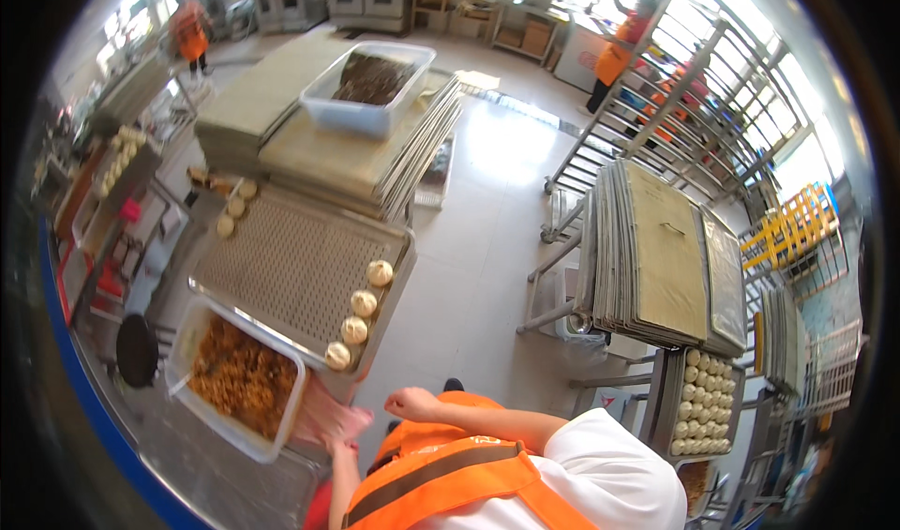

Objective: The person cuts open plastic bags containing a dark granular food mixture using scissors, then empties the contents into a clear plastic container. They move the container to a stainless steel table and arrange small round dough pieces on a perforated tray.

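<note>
My left hand (341, 437) grips a pink cloth (316, 412) beside a clear plastic tub (290, 417) of chopped brown-orange filling (242, 372). My right hand (413, 403) is in front of my orange apron, its fingers curled in, with nothing visible in it. Beyond the tub lies a perforated metal tray (281, 259). Several pleated buns (363, 304) line its right edge, and a few round dough pieces (236, 207) sit at its far left corner.
Stacked trays (330, 157) behind hold a plastic tub of dark filling (316, 112). At right stand a wheeled metal rack (657, 119), upright trays (664, 249) and a tray of buns (703, 403). A round black stool seat (137, 351) is at left. People (190, 34) in orange aprons are farther off.
</note>
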A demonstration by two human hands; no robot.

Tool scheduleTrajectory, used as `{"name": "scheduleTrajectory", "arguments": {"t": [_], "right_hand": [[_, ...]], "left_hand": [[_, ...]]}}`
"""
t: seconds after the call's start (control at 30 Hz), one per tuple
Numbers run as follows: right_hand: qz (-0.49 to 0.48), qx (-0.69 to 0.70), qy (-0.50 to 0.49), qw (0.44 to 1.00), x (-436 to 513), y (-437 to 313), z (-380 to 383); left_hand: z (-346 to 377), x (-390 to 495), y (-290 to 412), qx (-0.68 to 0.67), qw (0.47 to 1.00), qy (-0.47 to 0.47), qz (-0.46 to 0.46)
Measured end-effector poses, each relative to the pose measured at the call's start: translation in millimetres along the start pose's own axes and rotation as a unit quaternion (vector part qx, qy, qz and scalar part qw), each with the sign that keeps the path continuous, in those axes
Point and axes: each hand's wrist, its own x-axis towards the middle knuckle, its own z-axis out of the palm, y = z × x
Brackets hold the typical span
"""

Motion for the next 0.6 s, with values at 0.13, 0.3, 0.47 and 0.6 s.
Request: {"name": "scheduleTrajectory", "arguments": {"t": [0.13, 0.3, 0.47, 0.6], "right_hand": [[0.008, 0.001, 0.009, 1.0, -2, 18, -29], [0.033, 0.06, 0.082, 0.994, 9, 67, -84], [0.054, 0.188, 0.13, 0.972, 30, 136, -180], [0.105, 0.372, 0.106, 0.916, 46, 186, -282]], "left_hand": [[-9, -18, 12, 0.053, 0.992, 0.114, -0.004], [24, -47, 34, 0.107, 0.975, 0.179, 0.077], [121, -62, 34, 0.183, 0.961, 0.171, 0.119], [243, -82, 19, 0.282, 0.944, 0.1, 0.139]]}}
